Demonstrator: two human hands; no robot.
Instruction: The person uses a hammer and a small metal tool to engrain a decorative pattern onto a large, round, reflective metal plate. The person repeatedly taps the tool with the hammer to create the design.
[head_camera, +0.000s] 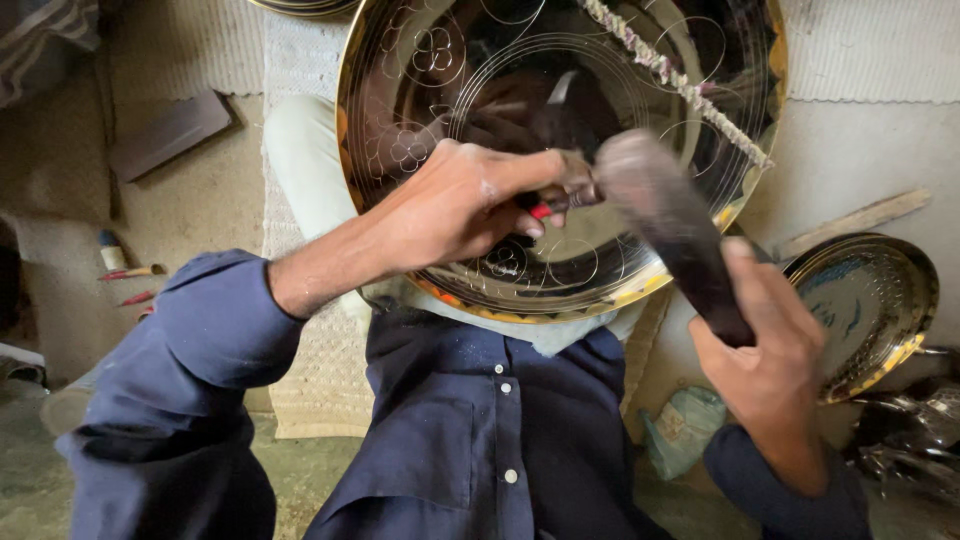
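A large shiny brass tray (420, 60), engraved with circles and flowers, rests tilted on my lap. My left hand (455, 205) is shut on a thin metal chisel (560, 200) with a red band, its tip against the tray's inner face. My right hand (770, 345) grips the dark handle of a wooden mallet (665, 215), whose blurred head is at the chisel's end. A twisted cord (680, 80) crosses the tray's upper right.
A second engraved brass tray (875, 300) leans at the right, beside a wooden stick (850, 222). A woven mat (310, 370) lies under my legs. A dark flat block (170, 132) and small red-tipped tools (130, 272) lie at the left. A crumpled green bag (685, 430) sits near my right forearm.
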